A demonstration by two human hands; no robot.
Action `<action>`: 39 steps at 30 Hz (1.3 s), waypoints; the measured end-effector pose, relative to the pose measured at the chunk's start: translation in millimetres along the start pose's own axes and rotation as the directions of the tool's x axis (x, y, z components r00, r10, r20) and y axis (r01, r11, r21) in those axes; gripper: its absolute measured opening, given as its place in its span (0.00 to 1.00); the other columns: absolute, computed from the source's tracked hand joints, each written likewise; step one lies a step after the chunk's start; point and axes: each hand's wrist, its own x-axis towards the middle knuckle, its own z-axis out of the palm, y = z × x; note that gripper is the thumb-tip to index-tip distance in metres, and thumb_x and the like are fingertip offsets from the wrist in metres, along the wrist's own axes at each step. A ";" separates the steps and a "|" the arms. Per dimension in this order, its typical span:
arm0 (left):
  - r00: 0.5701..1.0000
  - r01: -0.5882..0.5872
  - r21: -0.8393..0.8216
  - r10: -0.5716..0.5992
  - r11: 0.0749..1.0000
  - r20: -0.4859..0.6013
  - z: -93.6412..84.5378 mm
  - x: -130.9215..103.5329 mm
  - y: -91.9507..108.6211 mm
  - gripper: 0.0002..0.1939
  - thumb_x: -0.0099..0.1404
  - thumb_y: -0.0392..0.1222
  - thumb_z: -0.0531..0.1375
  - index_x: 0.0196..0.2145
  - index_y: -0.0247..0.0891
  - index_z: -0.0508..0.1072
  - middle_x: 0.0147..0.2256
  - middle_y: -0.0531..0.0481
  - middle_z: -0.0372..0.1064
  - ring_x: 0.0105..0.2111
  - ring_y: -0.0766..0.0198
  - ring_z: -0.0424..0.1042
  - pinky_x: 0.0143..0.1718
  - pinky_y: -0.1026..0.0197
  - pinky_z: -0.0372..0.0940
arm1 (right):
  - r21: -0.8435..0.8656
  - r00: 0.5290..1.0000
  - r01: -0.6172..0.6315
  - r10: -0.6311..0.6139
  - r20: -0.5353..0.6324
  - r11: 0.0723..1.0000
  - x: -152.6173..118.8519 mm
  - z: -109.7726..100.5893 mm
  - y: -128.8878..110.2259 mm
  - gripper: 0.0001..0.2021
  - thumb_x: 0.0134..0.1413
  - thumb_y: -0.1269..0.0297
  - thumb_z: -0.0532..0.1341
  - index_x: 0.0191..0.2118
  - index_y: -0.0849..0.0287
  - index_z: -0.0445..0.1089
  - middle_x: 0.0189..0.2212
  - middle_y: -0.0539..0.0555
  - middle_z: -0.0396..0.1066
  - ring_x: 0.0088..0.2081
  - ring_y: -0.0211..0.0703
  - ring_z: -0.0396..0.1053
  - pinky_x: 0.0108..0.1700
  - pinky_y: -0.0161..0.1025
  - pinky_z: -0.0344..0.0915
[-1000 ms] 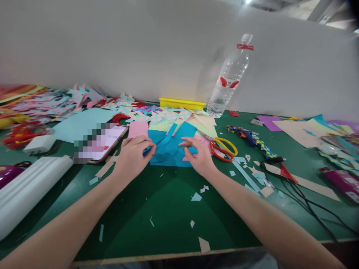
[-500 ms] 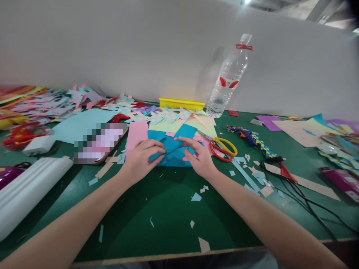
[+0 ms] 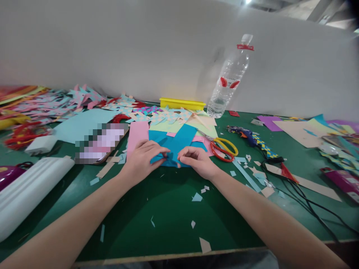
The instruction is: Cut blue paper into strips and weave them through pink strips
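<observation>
Hands (image 3: 143, 158) (image 3: 198, 161) have drawn closer together over the blue paper (image 3: 183, 136).

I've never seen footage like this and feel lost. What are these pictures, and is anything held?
There is no machine: you see a person's left hand and right hand, both bare. The view comes from one camera worn on that person's head, looking forward and down. The fingertips of both hands are at some blue paper; whether each grips it is hard to tell. Around them on the green table lie scissors with red and yellow handles, small paper scraps and a phone. Behind stands a clear bottle.
</observation>
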 end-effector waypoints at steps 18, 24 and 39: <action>0.999 0.037 0.098 -0.033 0.994 -0.044 -4.4 -1.2 2.5 0.06 0.67 0.40 0.56 0.36 0.43 0.73 0.33 0.55 0.76 0.35 0.63 0.74 0.59 0.49 0.49 | -0.815 0.900 0.287 -0.433 0.050 0.503 -3.6 4.5 -4.9 0.24 0.51 0.55 0.64 0.54 0.50 0.62 0.52 0.55 0.68 0.55 0.51 0.62 0.57 0.52 0.56; 0.998 0.022 0.123 -0.015 0.992 -0.061 -3.8 -1.3 6.9 0.05 0.67 0.41 0.56 0.35 0.43 0.73 0.33 0.55 0.76 0.35 0.63 0.73 0.58 0.49 0.49 | -0.866 0.893 0.303 -0.435 0.114 0.397 -1.3 1.4 3.9 0.13 0.57 0.58 0.60 0.49 0.49 0.67 0.45 0.52 0.73 0.48 0.47 0.67 0.55 0.50 0.57; 0.960 0.254 -0.041 -0.257 0.966 -0.111 0.9 -1.2 -2.7 0.13 0.64 0.54 0.58 0.37 0.45 0.75 0.35 0.53 0.77 0.36 0.58 0.74 0.55 0.52 0.57 | -0.767 0.877 0.099 -0.419 -0.233 0.634 -1.4 -1.3 0.2 0.05 0.56 0.62 0.60 0.38 0.51 0.72 0.36 0.51 0.74 0.42 0.45 0.69 0.46 0.46 0.65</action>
